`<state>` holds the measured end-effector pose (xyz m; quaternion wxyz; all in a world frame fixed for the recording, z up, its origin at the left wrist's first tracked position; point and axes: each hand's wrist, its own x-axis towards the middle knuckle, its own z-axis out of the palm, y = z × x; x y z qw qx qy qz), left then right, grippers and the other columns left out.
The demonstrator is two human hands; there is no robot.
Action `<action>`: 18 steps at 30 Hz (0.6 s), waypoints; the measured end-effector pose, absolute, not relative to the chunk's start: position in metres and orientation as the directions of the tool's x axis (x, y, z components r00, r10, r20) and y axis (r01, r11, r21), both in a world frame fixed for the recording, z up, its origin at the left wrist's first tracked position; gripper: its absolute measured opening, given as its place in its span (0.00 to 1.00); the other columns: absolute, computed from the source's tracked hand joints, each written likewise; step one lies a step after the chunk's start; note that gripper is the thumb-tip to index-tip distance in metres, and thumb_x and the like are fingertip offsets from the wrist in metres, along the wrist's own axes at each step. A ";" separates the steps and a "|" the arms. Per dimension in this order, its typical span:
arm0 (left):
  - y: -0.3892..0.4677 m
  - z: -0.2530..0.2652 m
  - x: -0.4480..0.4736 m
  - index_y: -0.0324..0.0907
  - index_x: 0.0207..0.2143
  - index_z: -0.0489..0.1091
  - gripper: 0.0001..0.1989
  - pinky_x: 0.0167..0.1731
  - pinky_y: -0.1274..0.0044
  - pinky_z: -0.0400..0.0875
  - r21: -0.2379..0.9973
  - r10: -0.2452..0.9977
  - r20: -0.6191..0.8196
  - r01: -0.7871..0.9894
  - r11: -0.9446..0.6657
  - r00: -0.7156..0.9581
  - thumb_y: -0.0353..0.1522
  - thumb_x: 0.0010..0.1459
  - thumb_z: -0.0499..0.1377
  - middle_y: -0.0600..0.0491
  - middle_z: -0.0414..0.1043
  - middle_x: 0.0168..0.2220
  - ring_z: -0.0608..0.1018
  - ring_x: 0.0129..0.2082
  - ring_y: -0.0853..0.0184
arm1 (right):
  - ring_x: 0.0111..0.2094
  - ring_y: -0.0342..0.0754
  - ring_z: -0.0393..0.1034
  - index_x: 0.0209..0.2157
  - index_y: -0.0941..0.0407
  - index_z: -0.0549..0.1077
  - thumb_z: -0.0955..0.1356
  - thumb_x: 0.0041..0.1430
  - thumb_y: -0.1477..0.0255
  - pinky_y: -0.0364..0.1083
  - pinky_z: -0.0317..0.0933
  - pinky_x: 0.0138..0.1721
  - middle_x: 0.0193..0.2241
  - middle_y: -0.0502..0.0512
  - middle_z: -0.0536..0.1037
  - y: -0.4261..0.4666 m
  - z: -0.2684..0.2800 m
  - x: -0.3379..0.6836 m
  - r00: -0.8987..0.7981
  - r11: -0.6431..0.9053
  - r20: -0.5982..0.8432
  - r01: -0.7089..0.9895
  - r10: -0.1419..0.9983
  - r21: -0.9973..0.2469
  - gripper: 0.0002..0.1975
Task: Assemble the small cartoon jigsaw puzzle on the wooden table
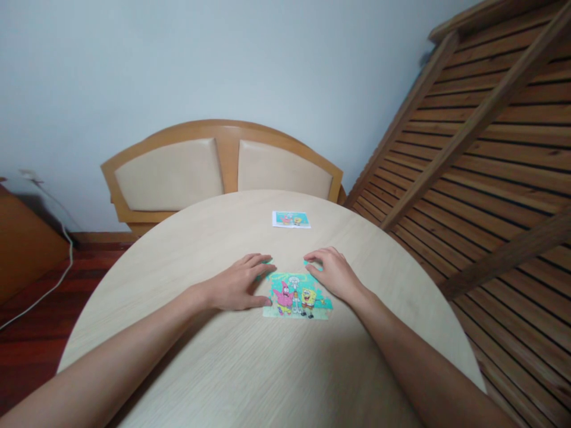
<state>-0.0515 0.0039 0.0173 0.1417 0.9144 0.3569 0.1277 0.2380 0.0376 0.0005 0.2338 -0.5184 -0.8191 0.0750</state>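
Observation:
A cartoon jigsaw puzzle (pixel 296 300) lies on the round table in front of me, with a pink starfish, a squid and a yellow sponge on a teal ground. Its top edge looks uneven. My left hand (pixel 241 282) rests at the puzzle's left side, fingers stretched out and thumb on its left edge. Bits of teal show by the left fingertips, partly covered. At the upper right of the puzzle is my right hand (pixel 334 273), its thumb and forefinger curled around a small teal puzzle piece (pixel 306 262). The fingers hide part of that piece.
Farther back on the table (pixel 214 356) lies a picture card (pixel 292 220) with a similar cartoon scene. A padded wooden headboard (pixel 229 154) stands behind the table. Wooden slats (pixel 482 148) lean at the right. A white cable (pixel 69 255) hangs at the left.

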 end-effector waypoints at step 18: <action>-0.002 0.003 -0.040 0.46 0.64 0.62 0.35 0.64 0.52 0.53 0.371 0.683 0.128 0.604 -0.706 0.720 0.53 0.61 0.59 0.41 0.54 0.68 0.55 0.68 0.44 | 0.49 0.57 0.67 0.37 0.52 0.79 0.70 0.58 0.68 0.56 0.58 0.50 0.43 0.56 0.79 0.041 -0.004 0.240 -0.264 0.359 0.273 0.841 0.925 -0.404 0.06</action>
